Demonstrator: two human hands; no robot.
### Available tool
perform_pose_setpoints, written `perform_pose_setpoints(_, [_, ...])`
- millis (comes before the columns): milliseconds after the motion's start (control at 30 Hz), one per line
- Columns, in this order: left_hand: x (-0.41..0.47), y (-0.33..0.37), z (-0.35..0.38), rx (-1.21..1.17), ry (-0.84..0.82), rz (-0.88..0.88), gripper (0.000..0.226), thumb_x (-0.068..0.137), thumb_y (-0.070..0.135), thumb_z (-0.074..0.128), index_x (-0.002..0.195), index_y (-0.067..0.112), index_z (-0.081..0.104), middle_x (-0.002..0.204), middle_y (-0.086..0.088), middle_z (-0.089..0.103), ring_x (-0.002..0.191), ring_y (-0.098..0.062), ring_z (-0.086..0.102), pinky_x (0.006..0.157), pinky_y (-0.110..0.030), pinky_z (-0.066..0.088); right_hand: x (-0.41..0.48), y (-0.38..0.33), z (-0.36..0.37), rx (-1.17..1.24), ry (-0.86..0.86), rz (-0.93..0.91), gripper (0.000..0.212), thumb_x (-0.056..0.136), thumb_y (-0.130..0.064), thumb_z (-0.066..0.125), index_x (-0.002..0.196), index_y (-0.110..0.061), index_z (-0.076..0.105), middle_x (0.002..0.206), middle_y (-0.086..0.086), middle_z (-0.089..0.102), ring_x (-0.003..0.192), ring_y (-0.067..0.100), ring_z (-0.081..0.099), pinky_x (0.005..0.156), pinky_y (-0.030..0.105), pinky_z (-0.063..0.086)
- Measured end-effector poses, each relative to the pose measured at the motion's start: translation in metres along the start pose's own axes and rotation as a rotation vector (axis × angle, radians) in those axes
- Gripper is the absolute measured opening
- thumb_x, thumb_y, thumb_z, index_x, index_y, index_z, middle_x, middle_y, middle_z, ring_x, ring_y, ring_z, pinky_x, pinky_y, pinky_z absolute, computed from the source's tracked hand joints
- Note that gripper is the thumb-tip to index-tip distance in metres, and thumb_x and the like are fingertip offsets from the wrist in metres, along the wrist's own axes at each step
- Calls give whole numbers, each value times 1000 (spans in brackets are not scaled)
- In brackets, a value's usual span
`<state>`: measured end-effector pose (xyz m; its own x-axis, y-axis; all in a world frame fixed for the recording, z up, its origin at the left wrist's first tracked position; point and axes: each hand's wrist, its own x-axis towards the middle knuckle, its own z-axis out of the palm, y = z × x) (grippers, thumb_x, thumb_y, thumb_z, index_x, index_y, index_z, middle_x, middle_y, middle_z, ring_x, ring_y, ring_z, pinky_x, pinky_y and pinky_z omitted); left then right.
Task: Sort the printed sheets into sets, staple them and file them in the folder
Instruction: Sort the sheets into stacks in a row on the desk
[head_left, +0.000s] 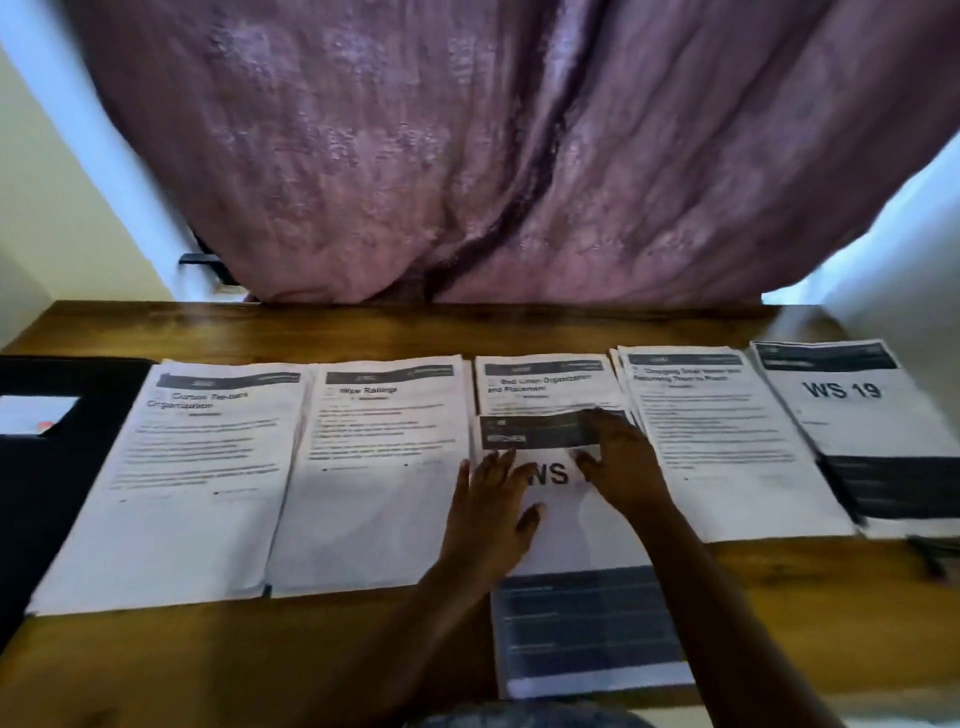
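- At 9 o'clock of our view lies the black folder (49, 483), flat on the wooden table (363, 327), with a small white label (34, 413) on its cover.
- Just beside it, toward 3 o'clock, we see the first stack of printed sheets, headed "Curtain Tie-back Organization" (171, 499).
- Touching that stack's right edge lies the "Wipe Railings" stack (363, 509).
- Our left hand (493, 504) comes in from 6 o'clock. Its fingers are straight and spread, and it lies flat on the left edge of a loose sheet; it grasps nothing.
- That loose "WS" sheet (563, 545) lies at the centre. It has a dark band across its top and a dark block at its 6 o'clock end, near the table's near edge. The number after "WS" is hidden by our hand.
- At its 12 o'clock end it covers the lower part of the "Bed Linen Organization and Placement" stack (540, 384).
- Our right hand (626, 467) rests on the sheet's upper right part. The fingers reach toward 11 o'clock onto the dark band and the thumb is held apart; it lies released, gripping nothing.
- Toward 3 o'clock a fourth stack (727, 447) lies slightly fanned, its heading too blurred to read.
- At the far right lies the "WS 19" stack (857, 421).
- Behind the table, at 12 o'clock, hangs a pink curtain (467, 156).
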<state>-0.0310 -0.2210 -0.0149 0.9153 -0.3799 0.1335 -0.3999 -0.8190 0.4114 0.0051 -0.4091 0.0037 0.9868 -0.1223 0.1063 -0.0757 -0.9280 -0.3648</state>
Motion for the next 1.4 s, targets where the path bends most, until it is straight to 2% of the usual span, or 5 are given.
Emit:
perform_pose_setpoints(433, [-3,4,40,193,-5,-62,56,92,48,34,135,17,51,141,-11,51,131,-30,47,107,-43,29,-23,36,-10,300,-98,23,71,80,-36,72,139,-20,37,128,5,59,113,24,59,92,36,51])
perform_pose_setpoints(667, [5,12,30,-50,51,-193,80,85,62,45,151,23,23,159,-12,14,147,-30,14,115,-46,17,-36,50,-30,690,-39,179,68,87,-15,66,143,-25,29,145,2,42,129,23,45,102,36,40])
perform_pose_setpoints(867, [38,45,-7,-793,182,-297,70,88,21,67,143,35,25,134,15,46,111,3,51,69,1,44,-16,73,-75,874,82,155,60,88,-21,65,135,-38,32,137,0,50,113,14,53,93,34,48])
perform_pose_setpoints(1233, [143,138,25,-1192,-73,-339,68,83,7,71,139,25,37,131,-9,58,109,-24,61,94,-39,52,32,193,-162,903,225,338,52,86,-13,66,133,-23,45,113,-5,57,96,16,59,72,23,50])
perform_pose_setpoints(1400, [192,205,76,-1090,-94,-283,68,82,6,73,139,17,38,128,-9,61,105,-24,64,87,-34,55,56,286,-174,680,181,436,50,79,-19,74,125,-15,54,120,10,64,101,25,62,93,43,50])
